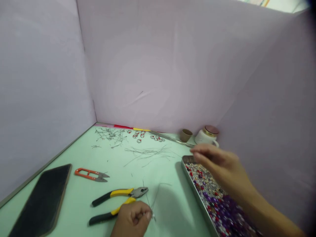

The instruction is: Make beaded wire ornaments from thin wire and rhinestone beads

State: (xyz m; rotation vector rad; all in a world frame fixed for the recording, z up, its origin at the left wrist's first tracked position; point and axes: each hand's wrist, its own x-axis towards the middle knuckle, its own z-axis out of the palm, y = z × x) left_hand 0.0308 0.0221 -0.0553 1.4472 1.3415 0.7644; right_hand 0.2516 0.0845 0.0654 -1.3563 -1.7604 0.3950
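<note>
At the bottom middle, my left hand (134, 217) pinches a thin wire (156, 197) that bends upward past the fingertips; a small pale bead-like bit (153, 216) shows at the pinch. My right hand (217, 163) hovers over the far end of a metal tray (197, 194) of mixed beads (222, 210), purple, red and clear. Its thumb and fingers come together near the tips; anything between them is too small to make out. Pliers (120, 200) with yellow and black handles lie just beyond my left hand, partly covered by it.
Orange thread snips (91, 174) and a dark phone (44, 200) lie at left. Loose wires (148, 152), wire scraps (111, 135) and red-and-clear beaded rings (138, 134) are farther back. A brown cup (185, 135) and a lidded white mug (206, 135) stand by the back wall.
</note>
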